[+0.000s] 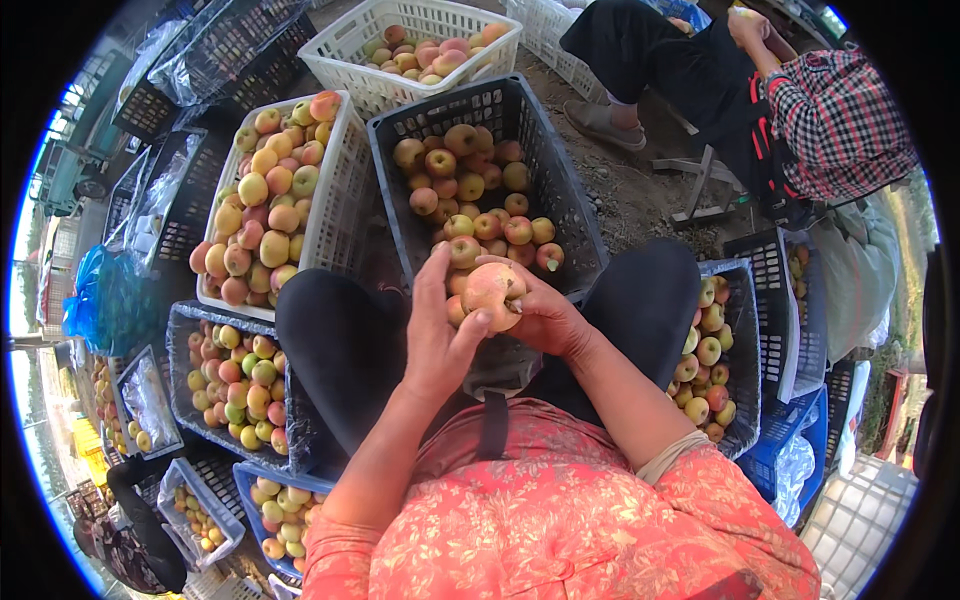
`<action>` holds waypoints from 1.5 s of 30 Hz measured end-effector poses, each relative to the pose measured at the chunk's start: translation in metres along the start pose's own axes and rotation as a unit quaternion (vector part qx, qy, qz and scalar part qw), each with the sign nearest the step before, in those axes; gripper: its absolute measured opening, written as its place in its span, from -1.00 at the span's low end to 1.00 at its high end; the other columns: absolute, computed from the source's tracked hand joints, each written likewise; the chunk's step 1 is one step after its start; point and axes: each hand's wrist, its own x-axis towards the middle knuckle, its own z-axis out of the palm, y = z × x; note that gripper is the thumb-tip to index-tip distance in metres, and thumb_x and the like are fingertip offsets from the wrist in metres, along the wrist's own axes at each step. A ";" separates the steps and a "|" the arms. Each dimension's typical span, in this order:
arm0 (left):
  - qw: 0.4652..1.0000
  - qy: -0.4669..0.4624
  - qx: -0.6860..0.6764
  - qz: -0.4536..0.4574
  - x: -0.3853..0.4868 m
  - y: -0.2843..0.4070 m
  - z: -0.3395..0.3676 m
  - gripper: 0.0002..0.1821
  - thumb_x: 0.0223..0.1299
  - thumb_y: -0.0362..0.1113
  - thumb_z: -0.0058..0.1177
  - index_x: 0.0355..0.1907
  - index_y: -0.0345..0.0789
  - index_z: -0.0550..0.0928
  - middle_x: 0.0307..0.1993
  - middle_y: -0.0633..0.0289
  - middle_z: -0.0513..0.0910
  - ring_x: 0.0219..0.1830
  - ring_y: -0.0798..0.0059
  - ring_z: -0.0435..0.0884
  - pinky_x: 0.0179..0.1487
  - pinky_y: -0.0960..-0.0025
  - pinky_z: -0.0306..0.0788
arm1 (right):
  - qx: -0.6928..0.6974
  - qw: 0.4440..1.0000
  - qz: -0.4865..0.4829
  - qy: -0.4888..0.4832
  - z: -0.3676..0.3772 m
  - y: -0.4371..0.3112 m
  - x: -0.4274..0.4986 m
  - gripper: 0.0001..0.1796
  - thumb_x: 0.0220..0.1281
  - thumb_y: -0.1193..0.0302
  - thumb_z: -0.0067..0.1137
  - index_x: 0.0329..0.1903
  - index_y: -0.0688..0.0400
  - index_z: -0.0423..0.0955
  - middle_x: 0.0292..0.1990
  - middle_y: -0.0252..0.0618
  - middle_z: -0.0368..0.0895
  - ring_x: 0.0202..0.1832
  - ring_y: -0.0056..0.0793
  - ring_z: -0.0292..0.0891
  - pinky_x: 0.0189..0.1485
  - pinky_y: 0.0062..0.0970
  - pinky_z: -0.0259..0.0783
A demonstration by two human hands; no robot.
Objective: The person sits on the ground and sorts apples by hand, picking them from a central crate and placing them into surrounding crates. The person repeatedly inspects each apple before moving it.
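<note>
My right hand (551, 315) holds a yellow-red apple (491, 291) above the near end of a black plastic crate. Its thumb lies near the dark hollow at the apple's end. My left hand (435, 330) is raised beside it, palm turned inward. The left thumb overlaps the apple's lower edge, while the fingers stand away from it; whether the thumb presses on it cannot be told. Below lies the black crate (566, 176), part-filled with apples (471, 186) and standing just beyond my knees. Part of its near end is hidden behind my hands.
White crates of apples stand left (341, 187) and ahead (330, 64). Lined crates of apples flank me at left (180, 375) and right (742, 367). Beyond, a person in a checked shirt (832, 120) sits near a wooden frame (701, 187) on the ground.
</note>
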 end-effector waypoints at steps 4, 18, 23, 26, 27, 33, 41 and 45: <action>0.979 0.006 -0.196 -0.058 0.018 -0.018 0.055 -0.45 0.45 -0.07 -0.03 0.29 -0.44 0.39 0.16 0.02 0.52 0.18 0.32 0.52 0.27 0.30 0.38 | 0.023 0.998 -0.021 0.059 -0.001 -0.003 -0.013 -0.21 0.06 0.24 0.29 0.37 0.05 0.20 0.13 -0.30 0.45 0.11 -0.47 0.49 0.03 -0.43 0.52; 0.996 -0.063 -0.053 0.021 0.016 -0.036 0.041 -0.31 0.27 -0.11 0.22 0.37 -0.35 0.36 0.32 0.01 0.38 0.39 0.18 0.35 0.41 0.24 0.22 | -0.482 0.846 -0.166 0.153 -0.007 -0.010 -0.007 -0.15 -0.06 0.55 0.20 0.41 0.22 0.19 0.33 -0.06 0.30 0.42 -0.18 0.18 0.47 -0.33 0.10; 0.993 -0.043 -0.109 -0.011 0.014 -0.045 0.047 -0.34 0.35 0.00 0.12 0.36 -0.35 0.38 0.29 0.01 0.44 0.32 0.22 0.42 0.38 0.24 0.27 | -0.512 0.819 -0.188 0.178 0.000 -0.008 -0.010 -0.15 -0.04 0.52 0.26 0.40 0.23 0.18 0.35 0.02 0.28 0.44 -0.06 0.15 0.48 -0.27 0.09; 0.994 -0.032 -0.100 -0.002 0.011 -0.046 0.046 -0.38 0.44 0.01 0.00 0.36 -0.36 0.38 0.28 0.03 0.46 0.29 0.26 0.45 0.36 0.26 0.30 | -0.518 0.809 -0.206 0.186 0.003 -0.009 -0.013 -0.13 -0.07 0.53 0.26 0.41 0.24 0.16 0.34 0.03 0.28 0.43 -0.05 0.16 0.47 -0.27 0.11; 0.995 -0.032 -0.094 0.003 0.010 -0.046 0.045 -0.41 0.48 0.00 -0.05 0.36 -0.37 0.38 0.28 0.04 0.47 0.28 0.28 0.47 0.35 0.27 0.30 | -0.525 0.804 -0.207 0.186 0.004 -0.009 -0.013 -0.12 -0.08 0.54 0.25 0.41 0.24 0.15 0.34 0.04 0.29 0.43 -0.04 0.17 0.47 -0.27 0.12; 0.971 0.021 -0.222 -0.092 0.012 -0.038 0.040 -0.51 0.59 -0.19 -0.27 0.41 -0.39 0.32 0.25 0.01 0.50 0.27 0.29 0.49 0.38 0.30 0.29 | -0.535 0.800 -0.223 0.157 0.004 -0.003 -0.011 -0.03 -0.13 0.58 0.25 0.46 0.25 0.08 0.27 0.04 0.35 0.38 -0.01 0.23 0.44 -0.26 0.15; 0.974 -0.042 -0.203 -0.086 0.006 -0.036 0.041 -0.46 0.48 -0.10 -0.02 0.36 -0.39 0.40 0.33 0.11 0.40 0.34 0.36 0.38 0.41 0.32 0.22 | -0.584 0.752 -0.247 0.180 0.001 0.001 -0.010 0.05 -0.12 0.56 0.29 0.51 0.20 0.01 0.19 -0.13 0.44 0.29 -0.10 0.36 0.38 -0.25 0.21; 0.966 -0.011 -0.232 -0.117 0.007 -0.043 0.041 -0.53 0.52 -0.10 -0.09 0.28 -0.40 0.49 0.26 0.13 0.48 0.32 0.39 0.40 0.40 0.34 0.23 | -0.600 0.740 -0.248 0.177 0.001 0.002 -0.011 0.04 -0.12 0.56 0.30 0.50 0.21 0.02 0.21 -0.14 0.44 0.31 -0.11 0.32 0.41 -0.22 0.16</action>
